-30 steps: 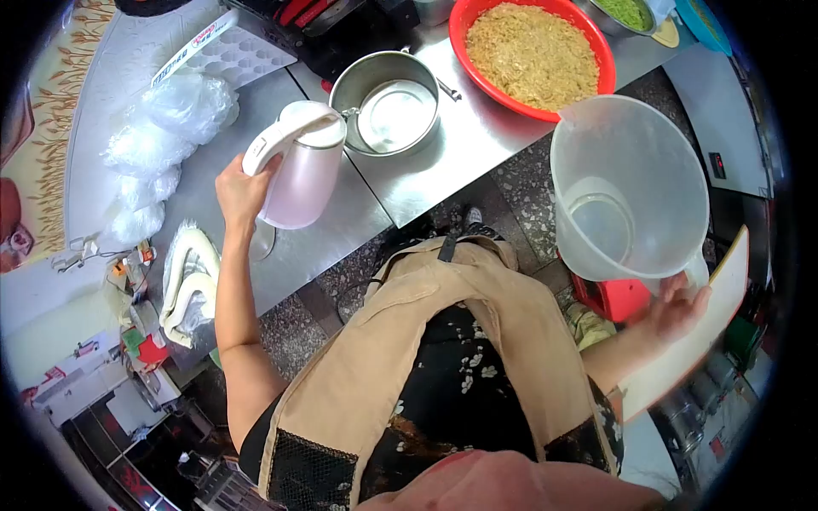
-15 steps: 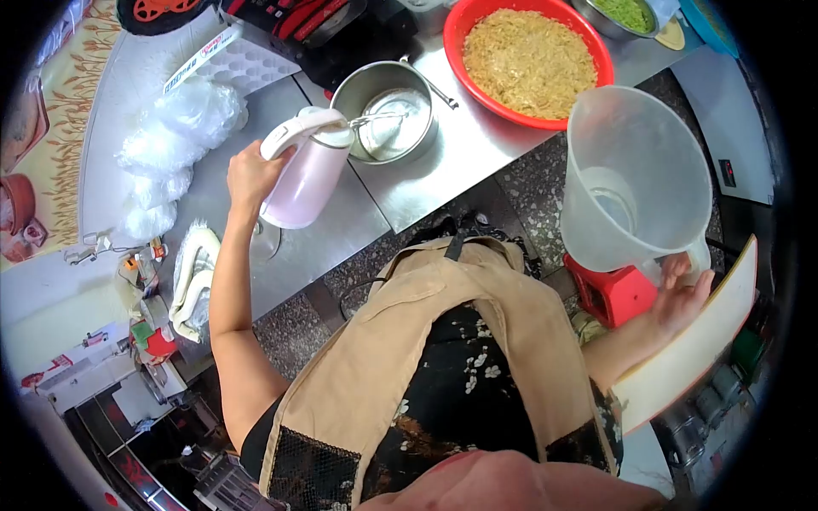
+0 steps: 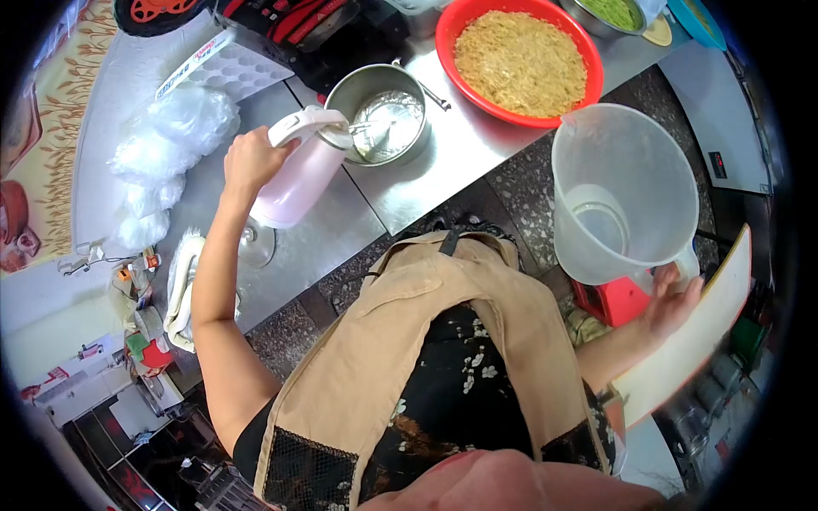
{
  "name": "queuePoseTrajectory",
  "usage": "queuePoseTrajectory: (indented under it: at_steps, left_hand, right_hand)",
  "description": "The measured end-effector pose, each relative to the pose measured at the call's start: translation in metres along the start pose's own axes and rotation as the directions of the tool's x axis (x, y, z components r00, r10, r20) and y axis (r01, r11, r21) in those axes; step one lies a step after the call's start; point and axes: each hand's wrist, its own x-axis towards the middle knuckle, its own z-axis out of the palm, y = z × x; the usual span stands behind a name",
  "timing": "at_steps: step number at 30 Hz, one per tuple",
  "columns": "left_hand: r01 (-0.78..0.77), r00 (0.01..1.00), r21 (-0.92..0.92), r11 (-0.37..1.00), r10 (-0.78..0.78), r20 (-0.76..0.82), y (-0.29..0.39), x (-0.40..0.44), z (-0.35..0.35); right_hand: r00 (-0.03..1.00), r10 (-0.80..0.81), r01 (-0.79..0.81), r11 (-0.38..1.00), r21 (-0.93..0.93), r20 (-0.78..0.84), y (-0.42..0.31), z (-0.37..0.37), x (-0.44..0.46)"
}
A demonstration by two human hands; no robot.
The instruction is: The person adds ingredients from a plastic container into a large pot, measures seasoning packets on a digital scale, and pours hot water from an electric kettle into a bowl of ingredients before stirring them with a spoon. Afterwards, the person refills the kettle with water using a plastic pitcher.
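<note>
My left hand (image 3: 254,162) is closed around the handle of a pale pink electric kettle (image 3: 298,183), which is tilted toward a metal pot (image 3: 416,146) on the steel counter. Water runs from its spout into the pot, where liquid glistens on the bottom. My right hand (image 3: 673,305) grips the handle of a large translucent plastic pitcher (image 3: 635,157), held off the counter at my right. The pitcher's mouth faces me, and no contents show inside it. A round clear lid (image 3: 257,245) lies on the counter below the kettle.
A red basin (image 3: 521,116) of yellowish shredded food stands beyond the pot, near a metal bowl of green shreds (image 3: 609,12). Clear plastic bags (image 3: 175,140) lie at the left. A pale board (image 3: 690,353) and a red object (image 3: 615,300) are near my right arm.
The pitcher has shifted slightly down and left in view, still in my right hand. Water keeps pouring from the kettle, which has moved slightly left in view along with the counter.
</note>
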Motion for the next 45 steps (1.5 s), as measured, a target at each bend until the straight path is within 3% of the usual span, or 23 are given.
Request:
queuePoseTrajectory:
  at_steps: [7,10,13,16,19,22,28,31,37,39,40,43,45]
  left_hand:
    - [-0.012,0.997,0.012,1.0,0.011,0.072,0.009,0.008,-0.006]
    - [-0.016,0.995,0.034,0.999,0.013,0.096,0.015,0.011,-0.011]
    - [-0.015,0.993,0.035,0.999,0.011,0.114,0.019,0.013,-0.013]
    - [-0.014,0.991,0.033,0.999,0.01,0.131,0.02,0.016,-0.014]
    - [-0.025,0.989,0.047,0.999,0.018,0.144,0.021,0.018,-0.013]
    - [-0.037,0.988,0.064,0.997,0.027,0.155,0.025,0.02,-0.016]
    - [-0.081,0.985,0.1,0.992,0.064,0.161,0.027,0.026,-0.012]
    - [-0.094,0.984,0.103,0.99,0.076,0.16,0.03,0.028,-0.012]
    - [-0.123,0.977,0.142,0.982,0.095,0.189,0.036,0.032,-0.013]
    - [-0.125,0.976,0.146,0.981,0.095,0.198,0.038,0.033,-0.014]
    - [-0.122,0.975,0.149,0.981,0.091,0.201,0.039,0.034,-0.015]
    - [-0.126,0.974,0.159,0.979,0.091,0.209,0.044,0.034,-0.017]
    - [-0.128,0.972,0.167,0.978,0.091,0.215,0.045,0.034,-0.017]
  right_hand:
    - [0.999,0.028,-0.03,0.991,0.131,0.015,0.007,-0.022,-0.004]
    - [0.987,0.03,-0.006,0.988,0.154,-0.155,0.009,-0.023,-0.007]
    - [0.997,0.041,-0.029,0.984,0.178,-0.067,0.007,-0.026,-0.005]
    - [0.989,0.011,0.01,0.991,0.136,-0.151,0.002,-0.009,-0.007]
    - [0.998,-0.024,0.03,0.993,0.111,-0.06,-0.003,0.006,-0.008]
    - [0.981,-0.066,0.073,0.997,0.027,-0.184,-0.003,0.009,-0.009]
    - [0.981,-0.065,0.074,0.996,0.042,-0.185,-0.005,0.008,-0.011]
    - [0.995,-0.056,0.06,0.996,0.061,-0.078,-0.005,0.001,-0.014]
    - [0.973,-0.075,0.093,0.993,0.072,-0.218,-0.006,0.0,-0.023]
    - [0.999,-0.028,0.032,0.988,0.149,-0.03,-0.005,-0.016,-0.026]
    - [0.999,-0.028,0.033,0.988,0.15,-0.033,-0.003,-0.021,-0.028]
    - [0.981,-0.024,0.053,0.987,0.149,-0.194,-0.006,-0.007,-0.031]
    - [0.869,-0.07,0.082,0.997,0.003,-0.489,-0.011,0.022,-0.032]
